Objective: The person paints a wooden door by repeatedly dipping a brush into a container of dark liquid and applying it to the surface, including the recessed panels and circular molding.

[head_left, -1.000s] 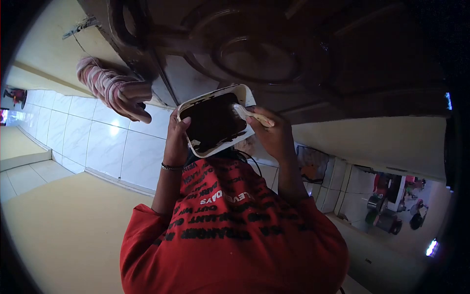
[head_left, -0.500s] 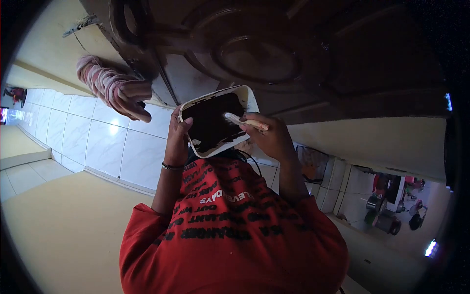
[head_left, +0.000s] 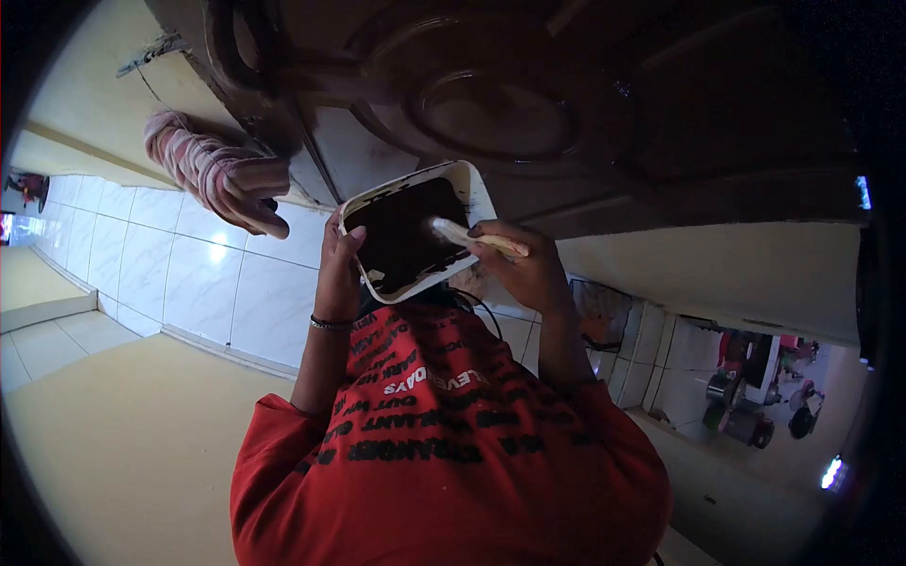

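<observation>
**Listener:** What are the hands holding?

**Describer:** The left hand [head_left: 338,259] cups a white rectangular tub [head_left: 475,191] from below and from the side, with the thumb hooked over the near rim. The right hand [head_left: 528,269] has its fingers closed around the pale handle of what looks like a brush [head_left: 477,239]. The brush tip dips into the dark liquid [head_left: 401,231] filling the tub.

**Listener:** Where is the tub relative to the body?

**Describer:** It is raised in front of the person's red shirt [head_left: 444,453], between the two hands, and tilted towards the camera. It touches the left hand. The right hand is just beside its far edge.

**Listener:** How would it handle?

**Describer:** It is probably light, thin-walled and a little flexible, and the liquid is likely to slosh. The rim is smeared dark, so it may be slippery. A palm under the base with a thumb on a clean stretch of rim seems safest. The brush looks light and stiff and is best held mid-handle.

**Listener:** What else is nearby?

**Describer:** A dark carved door [head_left: 491,104] is behind the tub. Another person's gloved hand [head_left: 241,193] is at the door's edge, well apart from the tub.
</observation>
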Available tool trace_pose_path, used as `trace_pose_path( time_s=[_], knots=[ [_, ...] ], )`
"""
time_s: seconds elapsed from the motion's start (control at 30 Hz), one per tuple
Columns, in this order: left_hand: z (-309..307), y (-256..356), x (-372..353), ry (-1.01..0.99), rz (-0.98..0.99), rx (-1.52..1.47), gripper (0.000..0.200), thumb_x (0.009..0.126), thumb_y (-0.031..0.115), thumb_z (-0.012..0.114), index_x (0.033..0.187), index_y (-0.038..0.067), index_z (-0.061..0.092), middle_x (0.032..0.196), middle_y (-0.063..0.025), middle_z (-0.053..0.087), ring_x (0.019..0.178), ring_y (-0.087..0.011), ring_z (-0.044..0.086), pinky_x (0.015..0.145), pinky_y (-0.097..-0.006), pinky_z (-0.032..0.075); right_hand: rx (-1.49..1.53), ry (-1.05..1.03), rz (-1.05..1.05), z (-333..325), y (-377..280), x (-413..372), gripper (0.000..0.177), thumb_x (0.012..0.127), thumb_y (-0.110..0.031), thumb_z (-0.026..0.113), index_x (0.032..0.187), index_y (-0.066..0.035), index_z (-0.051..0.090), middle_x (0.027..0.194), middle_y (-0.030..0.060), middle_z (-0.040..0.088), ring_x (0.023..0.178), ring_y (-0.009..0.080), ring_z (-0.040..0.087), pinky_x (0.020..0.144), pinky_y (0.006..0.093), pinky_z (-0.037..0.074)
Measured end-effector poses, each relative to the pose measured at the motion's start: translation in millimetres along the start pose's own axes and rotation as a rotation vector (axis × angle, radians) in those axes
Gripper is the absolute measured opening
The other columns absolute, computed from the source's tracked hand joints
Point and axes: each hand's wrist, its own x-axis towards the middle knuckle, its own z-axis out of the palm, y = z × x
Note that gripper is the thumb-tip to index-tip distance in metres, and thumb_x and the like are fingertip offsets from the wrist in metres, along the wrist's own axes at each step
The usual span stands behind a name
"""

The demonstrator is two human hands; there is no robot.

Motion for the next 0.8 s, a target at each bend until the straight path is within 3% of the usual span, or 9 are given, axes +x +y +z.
trace_pose_path(
  time_s=[0.17, 0.23, 0.37, 0.47, 0.5, 0.57, 0.63, 0.67, 0.8],
  knots=[
    [4.4, -1.1, 0.9, 0.014, 0.022, -0.012, 0.055, 0.090, 0.020, 0.053, 0.137, -0.003, 0.035, 0.125, -0.0152, 0.055, 0.116, -0.0218, 0.055, 0.101, -0.0335, 0.043, -0.065, -0.104, 0.015, -6.3, -10.0, -1.1, 0.022, 0.085, -0.010, 0.073, 0.104, -0.001, 0.068, 0.087, 0.0095, 0.071, 0.078, 0.0135, 0.068, 0.070, 0.0271, 0.051],
    [4.1, 0.2, 0.6, 0.010, 0.019, -0.013, 0.055, 0.091, 0.020, 0.052, 0.137, -0.003, 0.035, 0.125, -0.0153, 0.055, 0.116, -0.0218, 0.055, 0.102, -0.0336, 0.043, 0.123, 0.112, -0.076, 1.8, -3.8, -3.0, 0.020, 0.084, -0.015, 0.073, 0.101, -0.006, 0.068, 0.086, 0.0140, 0.069, 0.076, 0.0288, 0.069, 0.068, 0.0343, 0.052],
    [6.5, -0.5, -0.3, 0.014, 0.020, -0.028, 0.054, 0.091, 0.021, 0.052, 0.137, -0.003, 0.034, 0.126, -0.0152, 0.055, 0.117, -0.0217, 0.055, 0.102, -0.0336, 0.043, -0.028, -0.078, -0.025, -9.4, -9.5, -1.1, 0.020, 0.084, -0.015, 0.073, 0.100, -0.004, 0.068, 0.089, 0.0127, 0.070, 0.080, 0.0255, 0.069, 0.070, 0.0334, 0.052],
    [10.8, 3.3, -2.7, 0.047, 0.014, -0.027, 0.053, 0.092, 0.021, 0.052, 0.136, -0.002, 0.035, 0.126, -0.0153, 0.055, 0.117, -0.0220, 0.055, 0.102, -0.0336, 0.043, -0.030, -0.011, -0.068, -8.6, -3.7, 0.7, 0.020, 0.084, -0.011, 0.074, 0.100, -0.002, 0.067, 0.094, 0.0117, 0.071, 0.085, 0.0229, 0.070, 0.073, 0.0328, 0.053],
    [9.4, 2.2, -2.4, 0.048, 0.017, -0.031, 0.053, 0.092, 0.021, 0.052, 0.136, -0.002, 0.035, 0.126, -0.0153, 0.055, 0.117, -0.0220, 0.055, 0.102, -0.0336, 0.043, 0.023, 0.118, -0.126, -8.7, -2.0, 1.8, 0.020, 0.084, -0.009, 0.074, 0.101, -0.002, 0.067, 0.098, 0.0124, 0.071, 0.087, 0.0226, 0.070, 0.074, 0.0328, 0.054],
    [4.2, -1.2, -1.0, 0.028, 0.021, 0.048, 0.059, 0.095, 0.035, 0.050, 0.140, -0.001, 0.036, 0.136, -0.0154, 0.049, 0.128, -0.0249, 0.047, 0.108, -0.0376, 0.037, 0.076, 0.247, -0.186, -10.3, 3.0, 5.7, 0.020, 0.083, -0.007, 0.074, 0.101, -0.001, 0.067, 0.101, 0.0130, 0.071, 0.090, 0.0223, 0.070, 0.076, 0.0327, 0.054],
    [3.6, -1.8, 0.4, 0.048, 0.029, 0.001, 0.055, 0.093, 0.029, 0.051, 0.138, -0.001, 0.037, 0.131, -0.0155, 0.052, 0.123, -0.0236, 0.050, 0.106, -0.0361, 0.039, 0.036, 0.454, -0.418, -15.7, 10.1, 17.4, 0.016, 0.085, -0.002, 0.072, 0.100, 0.000, 0.068, 0.104, 0.0129, 0.070, 0.093, 0.0194, 0.067, 0.080, 0.0299, 0.052],
    [3.8, -2.1, 1.0, 0.068, 0.034, -0.048, 0.052, 0.092, 0.022, 0.052, 0.135, -0.002, 0.037, 0.127, -0.0155, 0.054, 0.119, -0.0224, 0.053, 0.104, -0.0346, 0.041, 0.035, 0.457, -0.420, -19.8, 13.8, 24.4, 0.016, 0.085, -0.002, 0.072, 0.100, 0.000, 0.068, 0.104, 0.0129, 0.070, 0.093, 0.0194, 0.067, 0.080, 0.0299, 0.052],
    [10.6, 3.9, -3.2, 0.084, 0.023, -0.039, 0.052, 0.092, 0.022, 0.052, 0.135, -0.002, 0.038, 0.127, -0.0151, 0.055, 0.120, -0.0221, 0.053, 0.104, -0.0347, 0.041, -0.126, 0.472, -0.404, -43.0, 19.8, 38.1, 0.017, 0.085, 0.002, 0.071, 0.101, 0.000, 0.067, 0.109, 0.0177, 0.068, 0.098, 0.0229, 0.067, 0.084, 0.0333, 0.053]
  ],
)
